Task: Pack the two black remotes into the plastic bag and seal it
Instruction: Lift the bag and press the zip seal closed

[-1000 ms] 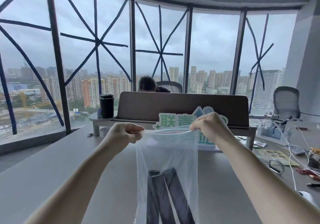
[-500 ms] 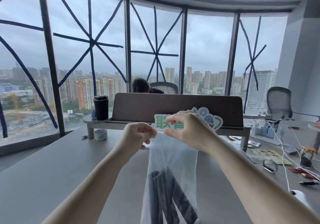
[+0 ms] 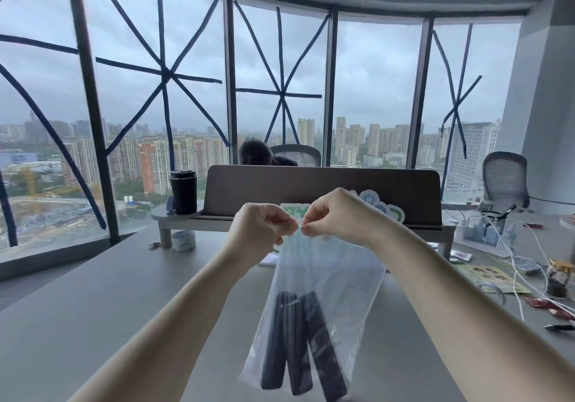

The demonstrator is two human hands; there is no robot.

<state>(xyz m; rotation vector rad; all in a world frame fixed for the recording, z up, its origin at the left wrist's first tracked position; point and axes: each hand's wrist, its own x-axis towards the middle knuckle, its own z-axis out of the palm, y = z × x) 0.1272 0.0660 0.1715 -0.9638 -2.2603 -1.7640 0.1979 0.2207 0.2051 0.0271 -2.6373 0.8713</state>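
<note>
A clear plastic bag (image 3: 339,280) hangs in front of me above the grey table (image 3: 93,302). The black remotes (image 3: 298,342) stand upright side by side at the bottom of the bag. My left hand (image 3: 258,230) and my right hand (image 3: 336,218) both pinch the bag's top edge, fingertips almost touching at the middle. The bag's mouth is bunched narrow between them; I cannot tell whether its strip is pressed closed.
A brown desk divider (image 3: 323,190) on a riser crosses the table behind the bag, with a black cup (image 3: 183,191) and tape roll (image 3: 183,240) at its left. Cables, a jar (image 3: 558,278) and papers lie at the right. A person sits beyond the divider.
My hands have come together from the bag's two top corners to its middle. The bag's mouth has narrowed and the bag has swung slightly.
</note>
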